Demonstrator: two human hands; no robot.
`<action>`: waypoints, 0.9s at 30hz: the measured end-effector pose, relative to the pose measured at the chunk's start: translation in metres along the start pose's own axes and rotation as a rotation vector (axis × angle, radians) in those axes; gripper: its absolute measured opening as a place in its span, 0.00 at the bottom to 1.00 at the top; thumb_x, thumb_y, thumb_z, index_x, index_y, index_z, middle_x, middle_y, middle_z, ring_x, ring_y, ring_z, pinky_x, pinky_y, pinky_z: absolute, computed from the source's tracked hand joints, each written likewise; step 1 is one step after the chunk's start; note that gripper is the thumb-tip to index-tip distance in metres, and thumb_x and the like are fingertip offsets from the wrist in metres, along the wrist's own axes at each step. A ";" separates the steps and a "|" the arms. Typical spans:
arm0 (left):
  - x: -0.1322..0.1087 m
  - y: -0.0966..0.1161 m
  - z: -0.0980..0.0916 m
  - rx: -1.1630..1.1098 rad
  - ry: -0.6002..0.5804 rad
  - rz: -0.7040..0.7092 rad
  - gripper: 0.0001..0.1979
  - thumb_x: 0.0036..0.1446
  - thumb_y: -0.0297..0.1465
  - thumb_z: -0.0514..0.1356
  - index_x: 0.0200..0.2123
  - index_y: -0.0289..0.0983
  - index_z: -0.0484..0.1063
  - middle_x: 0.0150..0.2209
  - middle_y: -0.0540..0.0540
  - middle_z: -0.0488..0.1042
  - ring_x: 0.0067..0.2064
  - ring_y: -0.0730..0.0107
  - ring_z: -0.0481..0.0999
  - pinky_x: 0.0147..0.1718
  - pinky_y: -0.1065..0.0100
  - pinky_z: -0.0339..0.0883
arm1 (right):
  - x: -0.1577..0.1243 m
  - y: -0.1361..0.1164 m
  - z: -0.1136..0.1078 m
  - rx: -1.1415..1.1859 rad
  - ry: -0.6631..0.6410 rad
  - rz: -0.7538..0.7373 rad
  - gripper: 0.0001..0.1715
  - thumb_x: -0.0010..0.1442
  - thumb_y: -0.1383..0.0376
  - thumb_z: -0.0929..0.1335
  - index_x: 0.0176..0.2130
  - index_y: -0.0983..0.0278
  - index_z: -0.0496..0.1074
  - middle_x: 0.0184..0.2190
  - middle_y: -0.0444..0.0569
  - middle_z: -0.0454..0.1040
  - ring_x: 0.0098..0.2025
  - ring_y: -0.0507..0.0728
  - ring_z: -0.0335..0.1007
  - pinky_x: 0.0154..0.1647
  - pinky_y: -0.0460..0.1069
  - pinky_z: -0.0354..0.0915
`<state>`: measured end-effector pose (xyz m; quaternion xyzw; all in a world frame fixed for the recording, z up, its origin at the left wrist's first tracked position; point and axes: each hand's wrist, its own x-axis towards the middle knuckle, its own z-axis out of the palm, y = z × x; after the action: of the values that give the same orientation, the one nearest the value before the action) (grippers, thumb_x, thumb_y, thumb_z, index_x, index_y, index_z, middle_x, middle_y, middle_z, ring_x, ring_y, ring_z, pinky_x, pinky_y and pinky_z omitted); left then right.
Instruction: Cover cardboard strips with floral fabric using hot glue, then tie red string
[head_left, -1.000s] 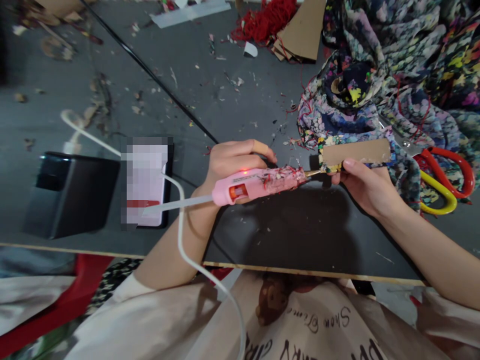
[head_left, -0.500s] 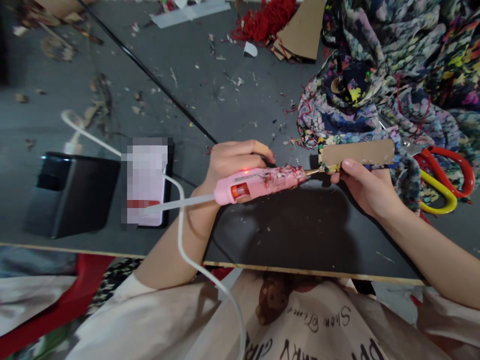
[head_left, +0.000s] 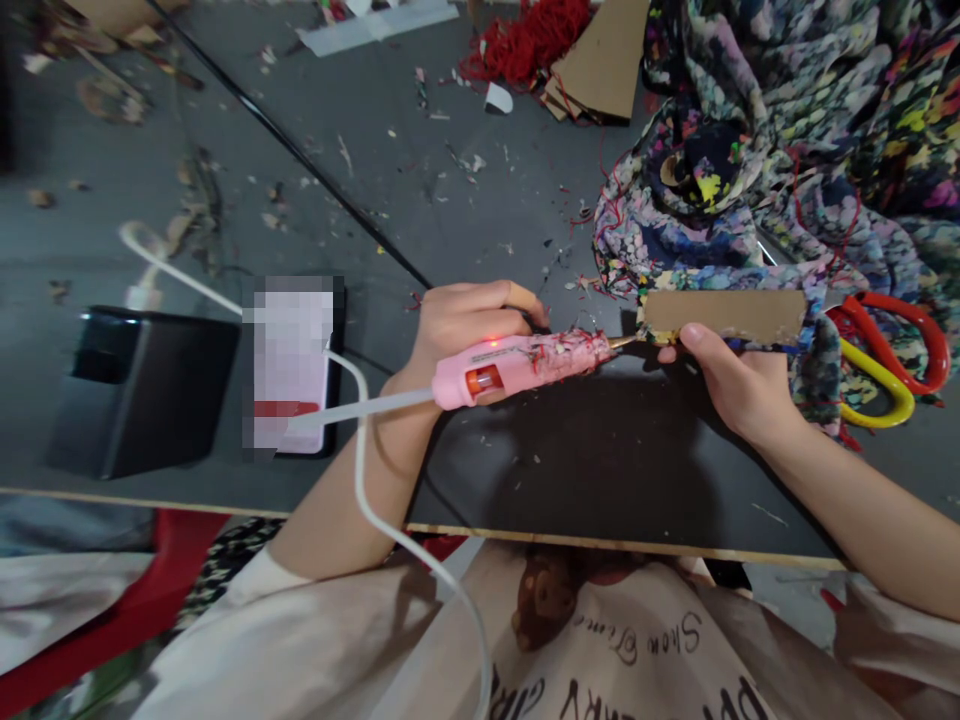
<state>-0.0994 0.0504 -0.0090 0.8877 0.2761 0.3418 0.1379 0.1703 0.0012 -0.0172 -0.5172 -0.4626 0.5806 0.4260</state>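
Clearly, both hands are occupied above the dark worktop (head_left: 585, 470). The left hand (head_left: 469, 315) is clamped around a pink glue gun (head_left: 525, 368), its fingers partly hidden behind the body; a beige strip of tape wraps 1 finger. The gun lies nearly level, nozzle (head_left: 624, 343) pointing right, with a small red light lit on its upper side and bits of red thread and fluff stuck over its front half. A pale glue stick (head_left: 367, 405) juts from the back.

The right hand (head_left: 739, 385) pinches a cardboard strip (head_left: 727, 315), thumb pressed on its near edge, with floral cloth (head_left: 810, 150) showing around the strip. The strip sits just right of the nozzle, at the edge of the heaped cloth; whether the tip touches it, I cannot tell.

Beside the right hand lie scissors (head_left: 904, 345) with 1 red and 1 yellow handle, their blades partly covered by cloth. Farther back are red thread (head_left: 529, 40) and cardboard pieces (head_left: 600, 65). Left of the gun, a phone (head_left: 292, 370) with a blurred-out screen lies near a black box (head_left: 157, 395), and a white cable (head_left: 362, 450) hangs past the left forearm.
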 end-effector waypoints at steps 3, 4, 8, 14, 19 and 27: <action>-0.001 -0.001 0.000 -0.006 -0.020 -0.014 0.15 0.65 0.31 0.56 0.24 0.39 0.69 0.33 0.49 0.80 0.29 0.74 0.79 0.26 0.70 0.69 | 0.000 0.002 0.001 -0.031 0.055 -0.082 0.17 0.59 0.49 0.71 0.25 0.55 0.77 0.29 0.46 0.80 0.38 0.61 0.78 0.48 0.56 0.72; -0.002 -0.001 0.000 -0.006 -0.030 -0.024 0.15 0.65 0.31 0.56 0.24 0.39 0.69 0.33 0.49 0.80 0.30 0.74 0.79 0.27 0.70 0.69 | 0.000 0.002 0.001 -0.043 0.056 -0.099 0.17 0.60 0.50 0.71 0.25 0.55 0.77 0.29 0.45 0.80 0.38 0.60 0.77 0.48 0.56 0.72; -0.002 0.000 0.001 0.015 -0.014 -0.030 0.15 0.65 0.32 0.56 0.24 0.38 0.69 0.32 0.49 0.80 0.29 0.75 0.79 0.27 0.71 0.68 | -0.003 0.001 0.000 -0.100 0.063 -0.140 0.14 0.61 0.52 0.71 0.26 0.53 0.78 0.30 0.43 0.81 0.38 0.59 0.78 0.49 0.54 0.72; 0.000 -0.001 0.001 0.056 -0.020 0.017 0.14 0.64 0.28 0.56 0.24 0.38 0.69 0.32 0.50 0.80 0.28 0.76 0.78 0.25 0.72 0.66 | -0.007 -0.009 0.000 -0.271 0.101 -0.168 0.18 0.61 0.49 0.69 0.25 0.52 0.79 0.30 0.42 0.82 0.40 0.59 0.79 0.50 0.54 0.72; 0.000 -0.003 -0.001 0.046 -0.035 0.026 0.13 0.63 0.26 0.57 0.25 0.39 0.68 0.33 0.50 0.81 0.29 0.75 0.79 0.26 0.72 0.66 | -0.008 -0.011 0.001 -0.350 0.084 -0.217 0.21 0.62 0.46 0.67 0.26 0.51 0.79 0.31 0.43 0.83 0.39 0.60 0.80 0.50 0.55 0.73; -0.001 -0.003 -0.001 0.059 -0.051 0.023 0.13 0.64 0.27 0.56 0.25 0.39 0.67 0.34 0.51 0.81 0.29 0.75 0.79 0.26 0.71 0.66 | -0.011 -0.008 0.000 -0.411 0.070 -0.256 0.17 0.63 0.50 0.67 0.28 0.51 0.80 0.34 0.44 0.83 0.43 0.61 0.79 0.56 0.57 0.70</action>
<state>-0.1021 0.0524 -0.0105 0.9028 0.2723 0.3124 0.1146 0.1712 -0.0077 -0.0076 -0.5500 -0.6177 0.3972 0.3977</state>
